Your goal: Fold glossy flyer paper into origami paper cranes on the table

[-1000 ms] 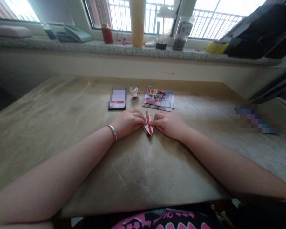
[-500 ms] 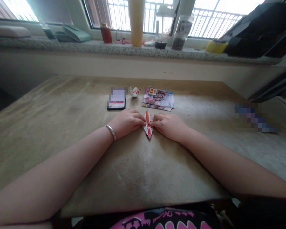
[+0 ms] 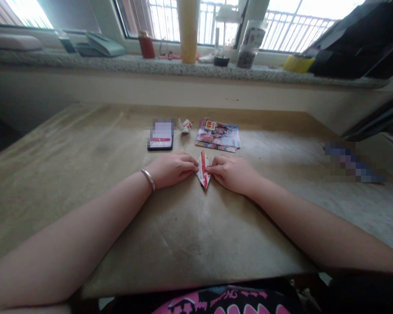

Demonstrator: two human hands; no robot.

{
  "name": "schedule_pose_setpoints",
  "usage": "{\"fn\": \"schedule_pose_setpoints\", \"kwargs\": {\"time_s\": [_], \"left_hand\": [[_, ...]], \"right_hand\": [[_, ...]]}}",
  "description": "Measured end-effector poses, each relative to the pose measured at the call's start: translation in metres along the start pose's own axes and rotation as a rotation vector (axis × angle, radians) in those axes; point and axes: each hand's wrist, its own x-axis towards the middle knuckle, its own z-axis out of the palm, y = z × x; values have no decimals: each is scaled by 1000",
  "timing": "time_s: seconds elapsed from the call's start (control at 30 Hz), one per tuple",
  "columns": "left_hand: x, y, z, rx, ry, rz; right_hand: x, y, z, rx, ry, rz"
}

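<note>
A small folded piece of printed paper (image 3: 203,173), white with red, lies on the tan table (image 3: 85,174), narrowing to a point toward me. My left hand (image 3: 172,168) has its fingers curled and pressed against the paper's left edge; a silver bracelet sits on that wrist. On the other side my right hand (image 3: 231,172) pinches the paper's right edge with bent fingers. Both hands rest on the table.
Behind the hands lie a dark phone (image 3: 161,135), a small crumpled folded paper (image 3: 185,125) and a stack of colourful printed sheets (image 3: 218,135). A blurred object (image 3: 353,163) lies at the right. The stone windowsill (image 3: 118,65) holds bottles, jars and a yellow cylinder.
The folded paper has been pressed a little flatter and narrower between my fingers. Both hands stay in nearly the same place, shifted slightly away from me.
</note>
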Motion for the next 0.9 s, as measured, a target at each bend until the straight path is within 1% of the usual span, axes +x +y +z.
{"fn": "schedule_pose_setpoints", "kwargs": {"time_s": [0.17, 0.3, 0.4, 0.5, 0.53, 0.7, 0.8, 0.9], "left_hand": [[0, 1, -3, -15, 2, -6], [-1, -1, -1, -50, 15, -11], [-2, -2, 0, -70, 28, -8], [-2, -2, 1, -83, 49, 2], [-2, -3, 1, -84, 58, 11], [-2, -2, 2, -74, 129, 66], [-1, 0, 3, -81, 167, 113], [0, 3, 3, -83, 168, 159]], "right_hand": [[-3, 2, -4, -17, -27, 12], [-5, 2, -6, -12, -36, 38], [-6, -1, -8, 7, -43, 46], [-7, -8, -9, 49, -33, 90], [-7, -11, -9, 62, -22, 117], [-6, -20, -7, 111, -20, 153], [-5, -19, -4, 132, -12, 155], [-5, -14, 0, 160, 13, 148]]}}
